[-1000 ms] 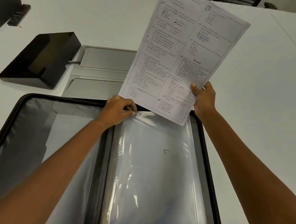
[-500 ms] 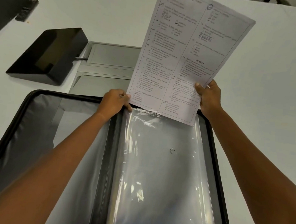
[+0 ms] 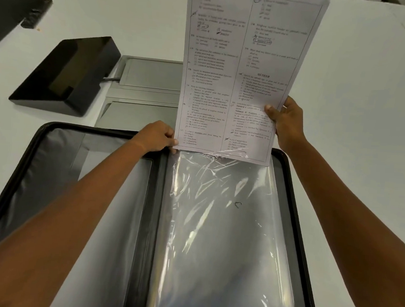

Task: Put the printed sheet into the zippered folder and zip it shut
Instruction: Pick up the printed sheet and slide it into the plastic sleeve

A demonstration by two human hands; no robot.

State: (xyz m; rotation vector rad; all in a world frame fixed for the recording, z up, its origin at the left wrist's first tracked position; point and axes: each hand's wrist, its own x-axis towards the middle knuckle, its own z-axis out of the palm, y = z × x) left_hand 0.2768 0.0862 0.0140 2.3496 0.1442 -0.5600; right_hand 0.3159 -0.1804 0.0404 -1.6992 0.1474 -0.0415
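At centre, the right hand (image 3: 286, 125) grips the white printed sheet (image 3: 245, 72), cropped at top; the left hand (image 3: 157, 137), fingers curled, apparently pinches the clear plastic sleeve (image 3: 215, 226) inside the black zippered folder (image 3: 296, 207).

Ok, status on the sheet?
Right hand grips printed sheet, bottom edge at clear sleeve mouth. Left hand pinches sleeve's top. Zippered folder open. Nothing blocking.

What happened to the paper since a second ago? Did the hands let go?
The sheet turned straighter and its bottom edge slid down into the top of the plastic sleeve. Nothing was let go: the right hand still holds the sheet, the left hand still pinches the sleeve open, and the folder stays open.
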